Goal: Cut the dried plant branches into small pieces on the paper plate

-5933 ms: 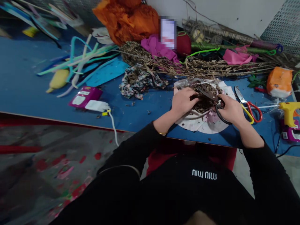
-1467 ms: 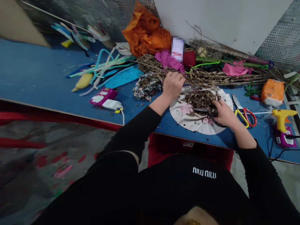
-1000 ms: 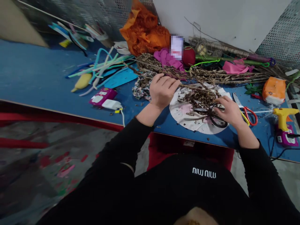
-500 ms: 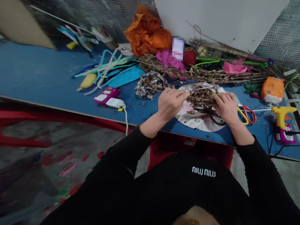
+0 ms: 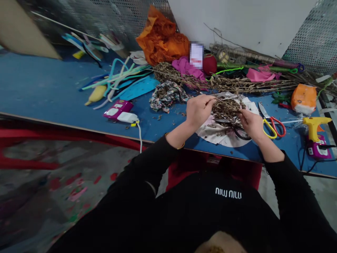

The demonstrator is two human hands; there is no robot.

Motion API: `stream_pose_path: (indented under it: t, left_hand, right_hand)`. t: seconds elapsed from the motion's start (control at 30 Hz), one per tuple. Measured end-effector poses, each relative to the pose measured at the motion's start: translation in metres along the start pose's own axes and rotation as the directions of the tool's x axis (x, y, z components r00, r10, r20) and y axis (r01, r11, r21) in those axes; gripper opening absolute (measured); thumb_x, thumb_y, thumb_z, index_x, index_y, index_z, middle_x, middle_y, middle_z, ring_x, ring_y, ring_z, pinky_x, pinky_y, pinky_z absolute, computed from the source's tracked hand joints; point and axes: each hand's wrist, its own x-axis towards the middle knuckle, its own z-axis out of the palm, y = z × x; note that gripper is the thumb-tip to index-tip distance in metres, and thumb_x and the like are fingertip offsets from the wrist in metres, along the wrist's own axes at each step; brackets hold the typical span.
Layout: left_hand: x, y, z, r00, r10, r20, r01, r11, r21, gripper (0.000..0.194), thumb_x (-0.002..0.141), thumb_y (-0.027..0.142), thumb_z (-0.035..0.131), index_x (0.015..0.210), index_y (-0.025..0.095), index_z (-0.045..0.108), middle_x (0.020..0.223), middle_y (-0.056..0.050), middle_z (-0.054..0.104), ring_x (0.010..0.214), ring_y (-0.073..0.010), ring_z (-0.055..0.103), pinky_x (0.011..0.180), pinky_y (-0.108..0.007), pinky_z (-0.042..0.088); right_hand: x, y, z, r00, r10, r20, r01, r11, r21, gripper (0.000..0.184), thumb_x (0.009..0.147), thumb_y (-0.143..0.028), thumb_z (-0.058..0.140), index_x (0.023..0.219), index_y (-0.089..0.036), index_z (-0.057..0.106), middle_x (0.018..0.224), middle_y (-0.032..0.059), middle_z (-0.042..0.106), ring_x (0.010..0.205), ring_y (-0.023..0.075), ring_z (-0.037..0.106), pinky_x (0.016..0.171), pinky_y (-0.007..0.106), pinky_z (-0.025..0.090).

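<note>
My left hand (image 5: 200, 108) is closed, with thumb and fingers pinching one end of a thin dried plant stem (image 5: 223, 102). Opposite it, my right hand (image 5: 252, 123) pinches at the dry plant's right side; its fingertips are partly hidden. Crumbled brown leaves (image 5: 229, 108) lie under and between both hands on a round whitish cloth (image 5: 223, 138). A pair of black-handled scissors (image 5: 240, 134) rests on that cloth, below the leaves and left of my right hand. Just right of that hand lie scissors with red and yellow handles (image 5: 273, 127).
Dried branches (image 5: 237, 86) stretch along the back. A yellow glue gun (image 5: 314, 127) and an orange packet (image 5: 304, 98) are at the right. Left are a patterned cloth (image 5: 167, 96), a purple box with a white plug (image 5: 118, 109) and a yellow balloon-like object (image 5: 96, 95). Orange paper (image 5: 160, 38) stands behind.
My left hand has shifted slightly right and turned, raising its end of the stem. My right hand has moved a little lower, its fingers now more curled. The view has shifted slightly.
</note>
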Motion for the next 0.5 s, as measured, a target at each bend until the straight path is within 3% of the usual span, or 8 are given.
stream_pose_path:
  t: [0.1,0.2,0.37,0.5]
  left_hand:
    - [0.014,0.013,0.004,0.99,-0.142,0.02,0.143,0.979,-0.142,0.021,0.092,0.025,0.062,0.087,0.016,0.08,0.085,-0.006,0.079,0.081,-0.0196,0.07,0.078,-0.029,0.052]
    - [0.027,0.018,0.007,0.968,-0.214,0.133,0.246,0.916,-0.316,0.021,0.093,0.027,0.062,0.092,0.014,0.078,0.083,-0.004,0.076,0.076,-0.0161,0.067,0.072,-0.026,0.052]
    - [0.036,0.007,0.006,0.936,-0.17,0.31,0.315,0.797,-0.515,0.04,0.101,0.048,0.053,0.089,0.015,0.072,0.087,-0.006,0.073,0.086,-0.017,0.069,0.077,-0.026,0.054]
    - [0.027,0.008,0.01,0.903,-0.196,0.384,0.397,0.724,-0.564,0.041,0.094,0.058,0.061,0.096,0.017,0.069,0.096,-0.006,0.073,0.093,-0.0193,0.071,0.081,-0.028,0.055]
  right_hand:
    - [-0.001,-0.002,0.003,0.999,0.051,0.007,-0.052,0.988,0.144,0.036,0.101,-0.04,0.04,0.083,-0.022,0.066,0.068,0.0042,0.063,0.061,0.016,0.052,0.059,0.029,0.029]
    - [0.0,0.0,0.003,0.995,0.097,-0.028,-0.085,0.953,0.29,0.037,0.1,-0.044,0.039,0.08,-0.024,0.062,0.065,0.0021,0.058,0.06,0.0156,0.049,0.059,0.029,0.031]
    - [0.007,0.004,0.001,0.989,0.139,-0.043,-0.101,0.872,0.478,0.033,0.099,-0.047,0.042,0.083,-0.024,0.06,0.063,-0.0006,0.055,0.061,0.0158,0.051,0.062,0.03,0.036]
    - [0.007,0.001,0.006,0.988,0.127,0.093,-0.156,0.728,0.667,0.034,0.097,-0.054,0.043,0.084,-0.025,0.055,0.065,-0.0015,0.055,0.056,0.0143,0.05,0.058,0.029,0.04]
